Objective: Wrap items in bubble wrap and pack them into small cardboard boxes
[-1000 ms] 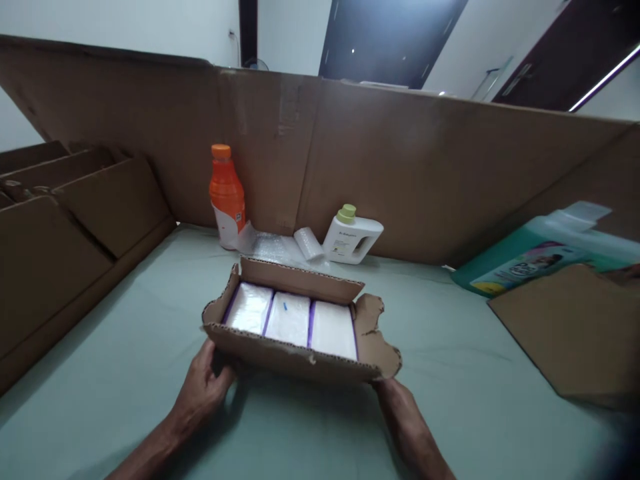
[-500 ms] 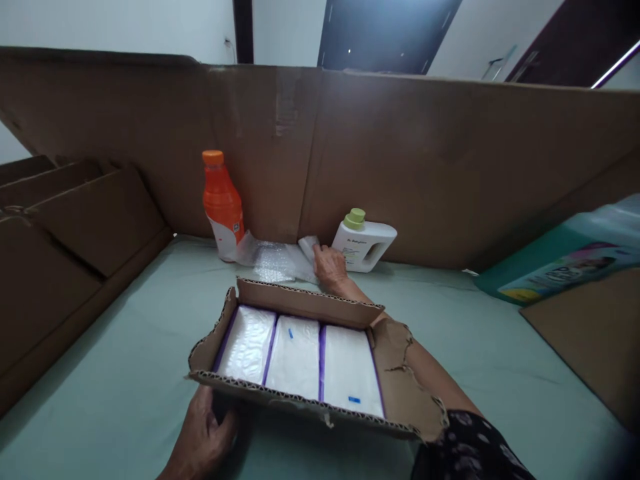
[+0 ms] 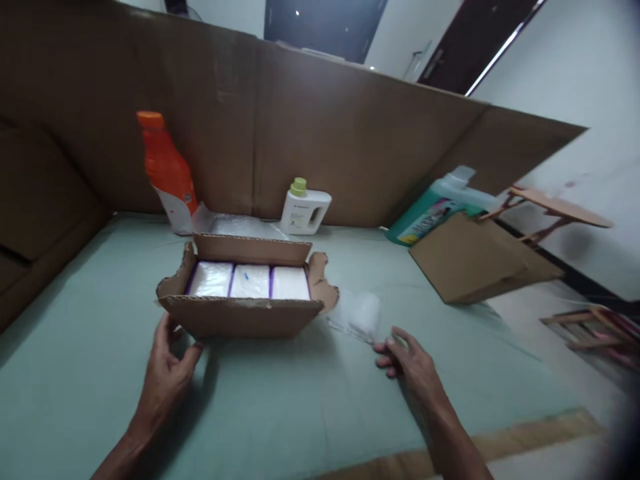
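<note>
An open cardboard box [image 3: 240, 319] with torn edges sits on the green cloth. Inside it three white, plastic-wrapped packs [image 3: 251, 281] with purple edges stand in a row. My left hand [image 3: 167, 367] rests at the box's lower left corner, thumb and fingers apart; whether the fingertips touch it I cannot tell. To the right of the box, my right hand [image 3: 405, 360] pinches the edge of a piece of clear plastic wrap [image 3: 364, 312], bunched and whitish, lying on the cloth. More bubble wrap [image 3: 245, 227] lies flat behind the box.
An orange bottle [image 3: 170, 173] and a white jug with a green cap [image 3: 305, 212] stand by the cardboard wall [image 3: 320, 133]. A tilted green liquid bottle [image 3: 430, 208] leans behind a cardboard flap [image 3: 480, 257] at right. A wooden stool [image 3: 560, 207] is beyond.
My right hand has come back from beside the white jug to the front right, bringing the plastic wrap with it. The view has swung right; my left hand stays by the box corner.
</note>
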The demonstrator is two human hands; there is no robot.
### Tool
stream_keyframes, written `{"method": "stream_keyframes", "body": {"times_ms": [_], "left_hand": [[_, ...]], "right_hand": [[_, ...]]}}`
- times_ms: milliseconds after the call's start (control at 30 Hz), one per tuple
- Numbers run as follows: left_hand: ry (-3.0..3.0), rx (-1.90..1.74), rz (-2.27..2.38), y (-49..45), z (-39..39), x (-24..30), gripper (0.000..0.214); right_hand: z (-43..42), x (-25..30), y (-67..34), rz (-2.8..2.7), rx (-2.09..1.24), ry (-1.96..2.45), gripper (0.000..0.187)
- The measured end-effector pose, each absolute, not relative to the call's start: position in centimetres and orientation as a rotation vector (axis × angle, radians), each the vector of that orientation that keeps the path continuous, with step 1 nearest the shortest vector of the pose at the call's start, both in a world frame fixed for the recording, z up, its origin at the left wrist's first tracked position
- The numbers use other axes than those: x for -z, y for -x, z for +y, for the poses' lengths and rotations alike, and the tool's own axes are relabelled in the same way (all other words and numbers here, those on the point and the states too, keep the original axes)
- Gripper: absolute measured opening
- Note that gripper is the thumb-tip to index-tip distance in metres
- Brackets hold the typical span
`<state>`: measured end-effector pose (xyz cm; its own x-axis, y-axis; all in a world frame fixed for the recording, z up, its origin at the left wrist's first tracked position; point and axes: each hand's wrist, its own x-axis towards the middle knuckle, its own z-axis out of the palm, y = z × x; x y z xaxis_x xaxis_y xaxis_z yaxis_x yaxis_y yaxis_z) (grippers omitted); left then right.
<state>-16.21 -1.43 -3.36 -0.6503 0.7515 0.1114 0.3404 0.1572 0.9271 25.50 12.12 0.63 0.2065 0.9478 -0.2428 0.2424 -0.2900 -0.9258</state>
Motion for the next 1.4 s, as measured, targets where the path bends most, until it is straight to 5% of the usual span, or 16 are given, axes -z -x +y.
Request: {"method": "stream_keyframes", "body": {"times_ms": [200, 367, 533, 733, 833, 1033, 1200, 1400], "left_hand": [[-0.885, -1.492, 2.189, 11.4, -6.6, 2.3, 0.074], [-1.153, -1.407, 2.006, 6.9, -9.2, 3.0, 0.049], [-1.017, -1.211, 1.547, 5.0, -9.9, 2.4, 0.04], [-0.546, -1.071, 0.914, 0.2, -7.7, 1.0, 0.105], [-0.516, -1.177, 0.971, -0.4, -6.7, 1.2, 0.116], [-0.969, -1.256, 1.288, 4.2, -8.0, -0.4, 0.09], [-0.93, -0.94, 1.343, 8.3, -8.1, -1.4, 0.047], [-1.121, -0.847, 1.758, 13.8, -8.5, 0.7, 0.043]], "right_hand": [[9.0, -3.0, -27.7, -1.631, -0.479, 1.649, 0.045], [13.2, -1.9, -23.0, -1.926, -0.275, 1.591, 0.053], [13.1, -2.4, -25.2, -1.609, -0.433, 1.655, 0.039], [4.2, -4.1, -21.1, -0.91, -1.138, 1.269, 0.043], [1.1, -4.6, -17.3, -0.694, -1.419, 1.189, 0.043], [-0.4, -6.0, -13.4, -0.589, -1.78, 0.992, 0.041], [1.9, -2.0, -13.7, -0.748, -1.426, 1.095, 0.04], [2.4, 1.6, -18.7, -1.087, -1.102, 1.394, 0.034]]}}
